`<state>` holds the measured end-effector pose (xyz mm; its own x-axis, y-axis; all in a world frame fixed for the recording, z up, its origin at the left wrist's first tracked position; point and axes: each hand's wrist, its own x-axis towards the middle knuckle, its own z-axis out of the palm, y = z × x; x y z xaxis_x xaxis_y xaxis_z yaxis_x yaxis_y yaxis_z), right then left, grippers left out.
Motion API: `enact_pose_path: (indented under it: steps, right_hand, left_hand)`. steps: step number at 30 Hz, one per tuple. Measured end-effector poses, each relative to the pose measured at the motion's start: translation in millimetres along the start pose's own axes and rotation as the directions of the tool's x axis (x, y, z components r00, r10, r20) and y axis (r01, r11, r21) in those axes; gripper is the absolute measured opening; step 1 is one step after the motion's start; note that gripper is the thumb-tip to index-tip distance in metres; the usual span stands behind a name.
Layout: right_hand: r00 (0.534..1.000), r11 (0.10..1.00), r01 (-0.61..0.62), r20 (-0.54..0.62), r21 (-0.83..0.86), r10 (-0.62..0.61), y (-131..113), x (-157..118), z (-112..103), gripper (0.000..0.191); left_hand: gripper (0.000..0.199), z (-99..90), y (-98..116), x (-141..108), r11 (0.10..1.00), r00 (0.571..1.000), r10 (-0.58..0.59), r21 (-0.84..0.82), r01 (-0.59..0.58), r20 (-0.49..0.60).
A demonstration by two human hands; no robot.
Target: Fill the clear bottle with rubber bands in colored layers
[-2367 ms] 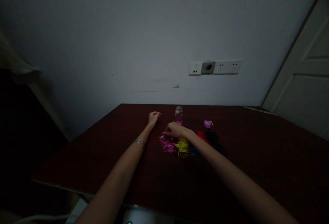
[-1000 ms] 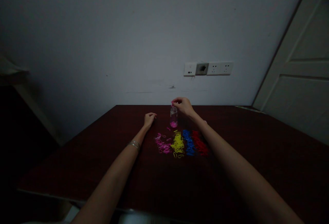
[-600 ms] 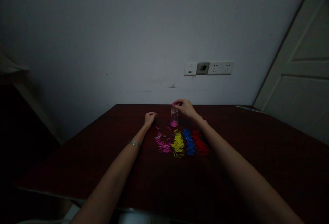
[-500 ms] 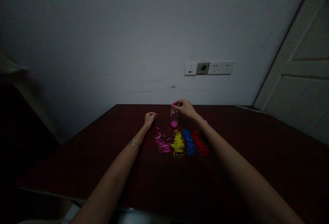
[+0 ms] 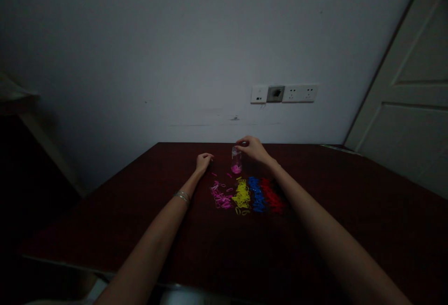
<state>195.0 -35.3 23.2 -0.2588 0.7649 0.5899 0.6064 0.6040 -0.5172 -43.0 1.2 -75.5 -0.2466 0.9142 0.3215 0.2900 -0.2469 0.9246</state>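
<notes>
A clear bottle (image 5: 236, 159) stands upright on the dark red table, with pink pieces at its bottom. My right hand (image 5: 252, 148) is at its mouth from the right, thumb and forefinger closed together; whatever they may hold is too small to make out. To the left of the bottle, my left hand (image 5: 204, 161) rests on the table with its fingers curled; nothing can be made out in them. In front lie small bands in piles: pink (image 5: 221, 198), yellow (image 5: 242, 195), blue (image 5: 257, 195) and red (image 5: 273, 196), side by side.
The table (image 5: 105, 221) reaches back to a pale wall. Low on that wall is a row of sockets (image 5: 284, 93). A white door (image 5: 416, 109) stands at the right. A few loose pink bands lie between the pink pile and the bottle.
The pink bit that showed at my right fingertips above the bottle's mouth no longer shows there. My left hand has stayed in place.
</notes>
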Motion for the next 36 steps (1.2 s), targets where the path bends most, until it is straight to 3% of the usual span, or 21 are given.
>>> enact_pose_path:
  steps: [5,8,12,17,20,23,26,30,36]
  right_hand:
    - [0.999,0.999,-0.003,-0.035,0.051,0.005,-7,-9,-12,0.027]
    - [0.999,0.999,0.012,-0.052,0.035,-0.011,-3,-22,-28,0.025]
    - [0.997,1.000,-0.008,-0.071,0.024,0.010,20,-47,-51,0.024]
    - [0.989,0.991,-0.133,-0.066,0.008,0.134,57,-79,-71,0.029]
    - [0.972,0.975,-0.220,-0.077,0.010,0.220,77,-99,-78,0.034]
    - [0.968,0.969,-0.249,-0.040,-0.010,0.248,94,-118,-84,0.036]
    - [0.963,0.963,-0.266,-0.045,-0.044,0.264,104,-131,-89,0.035]
    - [0.964,0.965,-0.259,-0.077,-0.046,0.255,104,-135,-91,0.034]
    - [0.965,0.967,-0.253,-0.076,-0.024,0.251,93,-133,-87,0.034]
  left_hand:
    - [0.022,-1.1,6,-1,1.000,0.999,-0.013,0.024,0.012,0.041]
    - [0.017,-10.9,13,2,0.995,0.969,-0.060,0.096,0.038,0.240]
    - [0.016,-32.8,28,7,0.974,0.808,-0.140,0.227,0.008,0.573]
    - [0.021,-47.2,47,-2,0.945,0.687,-0.149,0.307,-0.113,0.711]
    - [0.021,-46.2,56,-12,0.890,0.626,-0.142,0.376,-0.259,0.767]
    - [0.017,-43.7,60,-20,0.814,0.651,-0.049,0.408,-0.413,0.757]
    - [0.012,-42.0,59,-24,0.741,0.683,0.001,0.459,-0.491,0.730]
    - [0.006,-39.2,58,-26,0.652,0.650,0.032,0.477,-0.589,0.760]
    - [0.008,-23.8,64,-31,0.711,0.664,0.070,0.430,-0.557,0.745]
